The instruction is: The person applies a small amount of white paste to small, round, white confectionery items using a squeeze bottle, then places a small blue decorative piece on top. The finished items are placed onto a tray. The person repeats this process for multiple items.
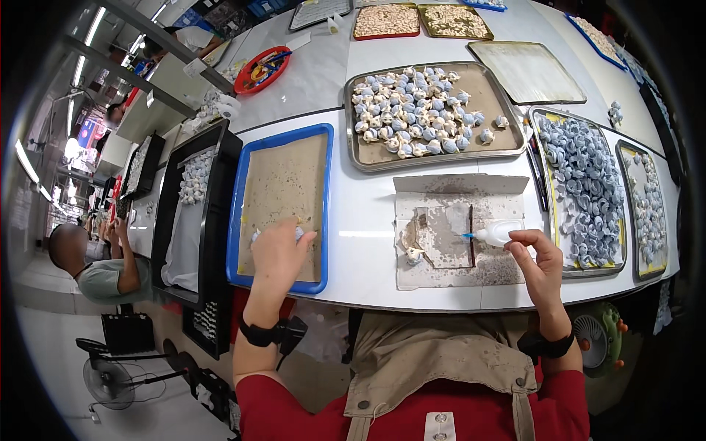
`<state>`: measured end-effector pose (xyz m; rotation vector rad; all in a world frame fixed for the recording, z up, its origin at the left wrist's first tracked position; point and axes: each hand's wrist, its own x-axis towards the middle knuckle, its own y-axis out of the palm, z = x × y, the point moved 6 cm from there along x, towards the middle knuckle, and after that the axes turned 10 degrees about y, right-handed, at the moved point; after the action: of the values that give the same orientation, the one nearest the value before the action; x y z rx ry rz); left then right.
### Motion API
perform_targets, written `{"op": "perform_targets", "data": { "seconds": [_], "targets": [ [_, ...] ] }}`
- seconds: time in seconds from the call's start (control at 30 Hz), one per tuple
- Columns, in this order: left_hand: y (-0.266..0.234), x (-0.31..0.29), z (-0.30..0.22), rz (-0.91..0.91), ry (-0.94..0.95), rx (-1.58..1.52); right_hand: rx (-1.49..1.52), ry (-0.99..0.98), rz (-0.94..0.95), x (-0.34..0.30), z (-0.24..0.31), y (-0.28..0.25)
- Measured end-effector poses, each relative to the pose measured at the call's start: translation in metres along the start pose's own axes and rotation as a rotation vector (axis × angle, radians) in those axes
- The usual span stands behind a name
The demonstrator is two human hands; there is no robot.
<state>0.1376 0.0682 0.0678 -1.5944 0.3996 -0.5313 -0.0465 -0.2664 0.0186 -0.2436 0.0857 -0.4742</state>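
Observation:
My left hand is over the blue-rimmed tray, fingers curled down around a small blue-and-white figurine. Bits of blue and white show on both sides of the fingers; how many pieces are there is hidden. To the right, my right hand pinches the base end of a white squeeze bottle with a blue nozzle. The bottle is on its side over a stained cardboard sheet, its nozzle pointing left. A single figurine rests at the cardboard's lower left.
A metal tray of figurines stands beyond the cardboard. Trays of blue-grey shell-like parts and small pieces line the right. A black crate borders the blue tray. A red basin sits farther back. Another person works at left.

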Motion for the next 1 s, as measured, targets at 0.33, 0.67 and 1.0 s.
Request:
{"op": "perform_targets", "data": {
  "seconds": [0.33, 0.67, 1.0],
  "targets": [
    [0.074, 0.176, -0.052, -0.122, 0.225, -0.224, -0.315, -0.158, -0.207, 0.006, 0.008, -0.011],
    [0.061, 0.129, -0.047, -0.143, 0.058, -0.719, -0.535, -0.184, -0.017, 0.020, -0.004, 0.001],
    [0.084, -0.049, -0.157, 0.436, -0.249, -2.005, -0.310, 0.018, -0.029, 0.007, -0.023, 0.001]
  ]
}}
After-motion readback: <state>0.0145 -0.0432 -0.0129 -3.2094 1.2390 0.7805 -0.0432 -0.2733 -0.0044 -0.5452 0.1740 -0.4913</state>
